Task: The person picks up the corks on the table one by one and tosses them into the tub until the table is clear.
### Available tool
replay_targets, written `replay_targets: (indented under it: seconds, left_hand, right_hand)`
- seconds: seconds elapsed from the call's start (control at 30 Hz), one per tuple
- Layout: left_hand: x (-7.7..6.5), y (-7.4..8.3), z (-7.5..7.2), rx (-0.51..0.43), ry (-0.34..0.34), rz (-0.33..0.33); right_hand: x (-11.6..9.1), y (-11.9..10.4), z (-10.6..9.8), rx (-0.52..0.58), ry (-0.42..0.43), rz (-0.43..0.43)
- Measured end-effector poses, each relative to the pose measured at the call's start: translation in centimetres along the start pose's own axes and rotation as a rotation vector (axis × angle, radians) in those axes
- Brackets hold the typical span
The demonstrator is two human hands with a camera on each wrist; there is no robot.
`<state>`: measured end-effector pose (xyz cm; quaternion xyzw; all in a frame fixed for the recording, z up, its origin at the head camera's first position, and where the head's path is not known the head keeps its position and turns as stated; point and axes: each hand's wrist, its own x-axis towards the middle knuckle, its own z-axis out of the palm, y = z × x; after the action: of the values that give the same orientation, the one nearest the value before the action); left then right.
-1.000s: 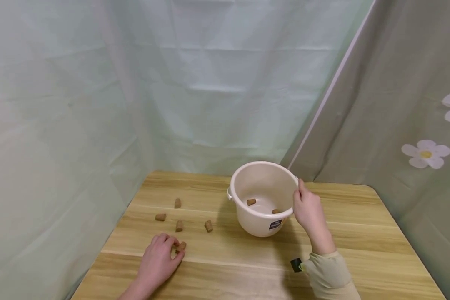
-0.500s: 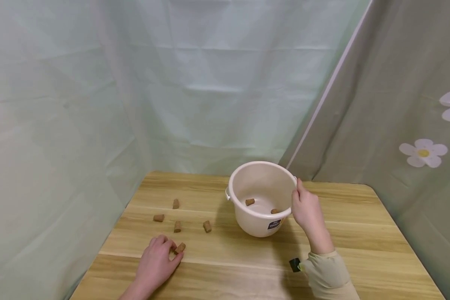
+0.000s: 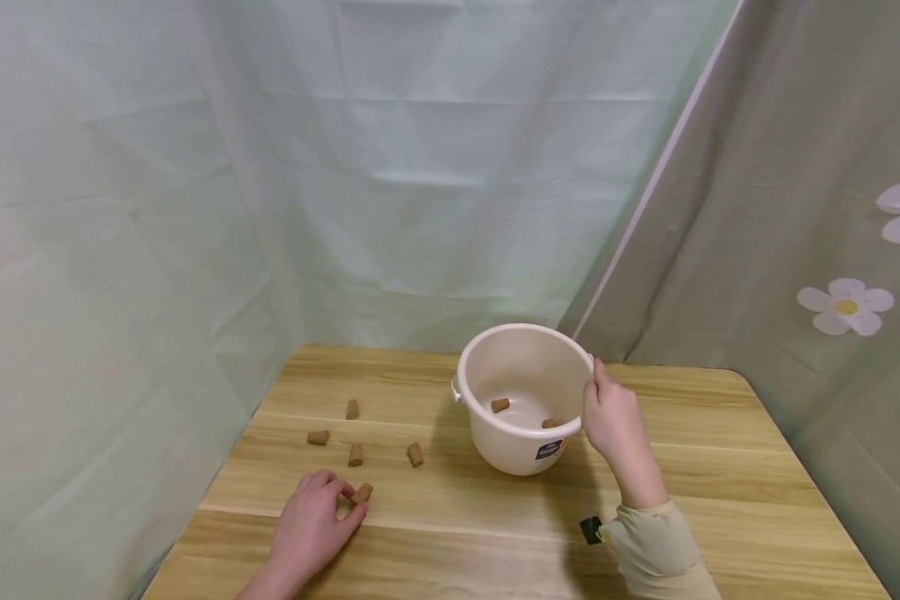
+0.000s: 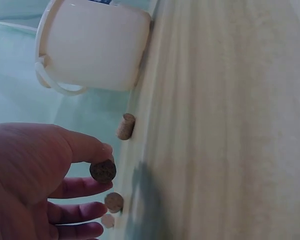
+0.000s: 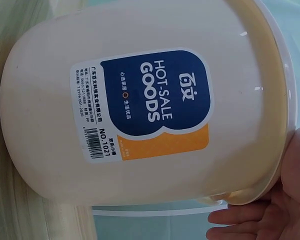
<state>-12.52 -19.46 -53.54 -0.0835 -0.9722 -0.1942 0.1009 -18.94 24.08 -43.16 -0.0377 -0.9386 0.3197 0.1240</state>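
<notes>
Four loose corks (image 3: 356, 455) lie apart from one another on the left part of the table (image 3: 705, 467) in the head view. Nearer the person, the left hand (image 3: 311, 521) pinches a fifth cork (image 3: 363, 493) between thumb and finger, its grip only wide enough for that small piece. The bucket (image 3: 498, 450) stands mid-table with its mouth showing, and two corks inside (image 3: 500, 405) rest apart on its floor. The right hand (image 3: 617, 417) holds the rim on the far side from the loose corks, probably to steady the bucket while leaving the mouth reachable from the left.

The left wrist view shows what the head view cannot: the pinched cork is held end-on at the fingertips and seems to be clear of the tabletop. The other fingers extend beneath it without gripping anything. The white handle (image 4: 60, 85) hangs down the bucket's side, presumably to keep the opening free.

The right wrist view alone makes the label (image 5: 150, 105) legible: "HOT-SALE GOODS" and "NO.1021". Fingers reach outside the wall, below the rim; the thumb's exact place cannot be told here. No corks are visible from this side.
</notes>
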Motion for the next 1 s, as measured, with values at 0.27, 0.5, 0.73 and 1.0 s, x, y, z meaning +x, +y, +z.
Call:
replay_targets:
  seconds: [0.27, 0.5, 0.73, 1.0]
  left_hand:
    - [1.1, 1.1, -0.9, -0.030, 0.060, 0.058]
    - [2.3, 2.6, -1.8, -0.053, 0.117, 0.135]
    - [3.4, 3.7, -2.2, -0.080, 0.127, 0.150]
    - [4.7, 5.5, -2.9, -0.113, 0.161, 0.168]
  right_hand:
    - [0.0, 0.0, -0.1, -0.015, 0.016, -0.016]
    - [-0.1, -0.1, 0.0, -0.015, 0.000, -0.006]
    - [-0.3, -0.1, 0.0, -0.010, -0.012, 0.013]
    - [-0.2, -0.3, -0.1, -0.015, -0.019, 0.001]
